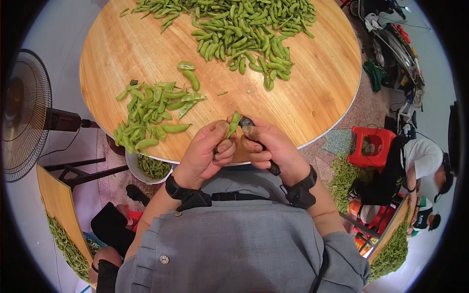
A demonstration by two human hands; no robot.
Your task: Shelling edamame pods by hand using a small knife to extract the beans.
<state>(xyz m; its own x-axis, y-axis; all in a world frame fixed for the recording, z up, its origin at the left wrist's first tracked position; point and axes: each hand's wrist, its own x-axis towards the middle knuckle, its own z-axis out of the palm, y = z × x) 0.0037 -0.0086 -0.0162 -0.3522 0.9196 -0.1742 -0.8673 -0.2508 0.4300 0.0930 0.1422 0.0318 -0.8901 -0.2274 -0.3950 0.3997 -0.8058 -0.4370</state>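
My left hand pinches a green soybean pod between thumb and fingers, over the near edge of the round wooden table. Close beside it, my right hand grips a dark-handled tool, probably scissors or a small cutter; its tip is at or near the pod and mostly hidden by the fingers. A small heap of pods, some of them split or flattened, lies at the table's left. A larger heap of plump pods spreads over the far side.
Below the table's left edge stands a white bucket holding pods. A fan is at the far left. At right are a red plastic stool, pods on the floor and other people. Further pod-covered tables flank me.
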